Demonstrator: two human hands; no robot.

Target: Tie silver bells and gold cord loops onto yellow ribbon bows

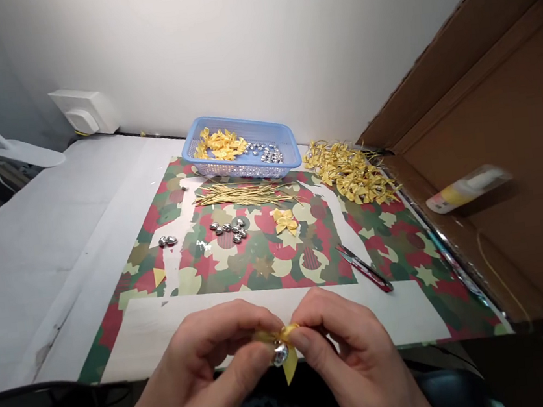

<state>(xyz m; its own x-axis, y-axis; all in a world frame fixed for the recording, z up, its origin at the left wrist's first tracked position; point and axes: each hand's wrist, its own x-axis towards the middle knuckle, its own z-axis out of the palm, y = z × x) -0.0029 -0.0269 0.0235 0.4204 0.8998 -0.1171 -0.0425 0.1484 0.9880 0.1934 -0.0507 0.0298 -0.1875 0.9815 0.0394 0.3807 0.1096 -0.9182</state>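
A white lamp (pixel 25 154) is at the left of the desk (pixel 68 226), near a white box (pixel 87 110) against the pale wall (pixel 254 48). Brown cardboard (pixel 498 86) rises on the right, a white-and-yellow bottle (pixel 466 190) beside it. A red, green and cream sheet (pixel 226 277) covers part of the desk.

Tbl (pixel 81 212) (w/ patterned sheet (pixel 264 266)): blue bskt (pixel 248 169), gold ties (pixel 245 194), snips (pixel 364 268)

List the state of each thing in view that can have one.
Left hand: grip closed on held bow.
Right hand: grip closed on held bow.
Basket: upright, part-filled.
Cords: loose, lying flat.
Pile of bows: loosely heaped.
Snips: lying down, blades unclear.
Bottle: apparently capped.
Lamp: on or off unclear.
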